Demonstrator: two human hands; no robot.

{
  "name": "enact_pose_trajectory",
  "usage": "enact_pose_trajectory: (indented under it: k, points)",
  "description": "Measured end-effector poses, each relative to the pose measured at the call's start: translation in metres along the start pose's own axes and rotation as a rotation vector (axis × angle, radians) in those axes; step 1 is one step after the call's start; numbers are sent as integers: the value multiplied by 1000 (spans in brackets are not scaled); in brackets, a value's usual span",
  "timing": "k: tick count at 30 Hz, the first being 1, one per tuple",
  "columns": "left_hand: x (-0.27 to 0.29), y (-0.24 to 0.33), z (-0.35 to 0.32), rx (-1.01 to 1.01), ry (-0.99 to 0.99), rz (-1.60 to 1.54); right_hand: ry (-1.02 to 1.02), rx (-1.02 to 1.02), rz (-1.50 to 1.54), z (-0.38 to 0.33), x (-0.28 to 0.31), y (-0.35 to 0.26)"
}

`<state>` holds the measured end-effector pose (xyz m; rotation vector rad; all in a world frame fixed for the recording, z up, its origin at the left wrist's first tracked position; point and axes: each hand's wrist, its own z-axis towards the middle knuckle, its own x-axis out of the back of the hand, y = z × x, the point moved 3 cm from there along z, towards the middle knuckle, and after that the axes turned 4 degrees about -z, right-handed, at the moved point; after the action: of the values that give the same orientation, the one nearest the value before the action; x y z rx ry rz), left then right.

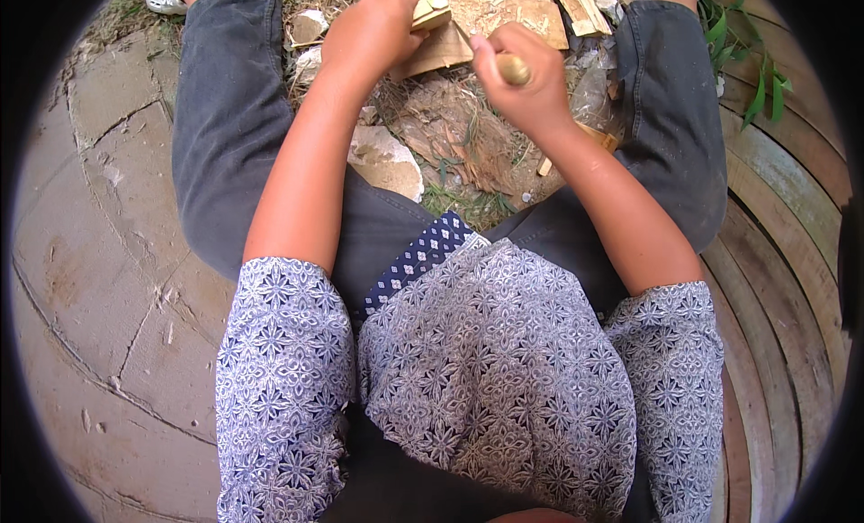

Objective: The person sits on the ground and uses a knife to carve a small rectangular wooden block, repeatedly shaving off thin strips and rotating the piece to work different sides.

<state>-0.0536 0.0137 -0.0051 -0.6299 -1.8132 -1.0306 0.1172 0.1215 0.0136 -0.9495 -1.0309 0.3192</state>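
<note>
At the top of the head view, my left hand (pixel 364 37) is closed around a short, pale piece of wood (pixel 432 12), whose cut end sticks out past the fingers. My right hand (pixel 526 77) grips a wooden-handled tool (pixel 513 69), its rounded handle end facing up toward me. A thin, dark part of the tool slants from the fist toward the wood piece; I cannot make out its exact kind. Under both hands lies a flat wooden board (pixel 513 19) strewn with light shavings and chips.
Between my knees are a broken pale stone (pixel 385 161), rough brown bark-like debris (pixel 459 131) and clear plastic (pixel 591 95). Split wood (pixel 580 8) lies beyond the board. Cracked grey ground (pixel 117 253) is at left; planks (pixel 774 280) and green leaves (pixel 760 86) are at right.
</note>
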Motion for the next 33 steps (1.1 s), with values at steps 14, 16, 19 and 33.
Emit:
enact_pose_trajectory:
  k: [14, 16, 19, 33]
  points:
    - [-7, -1, -2, 51, -22, -26, 68, 115, 115, 0, 17, -20]
    - [-7, -2, -1, 51, -17, -25, 101, 173, 101, -1, 11, -19]
    - [2, 1, -3, 47, -17, -82, 84, 204, 30, 5, 6, -20]
    - [2, -4, -2, 111, -55, -96, 96, 51, 186, -8, 17, -20]
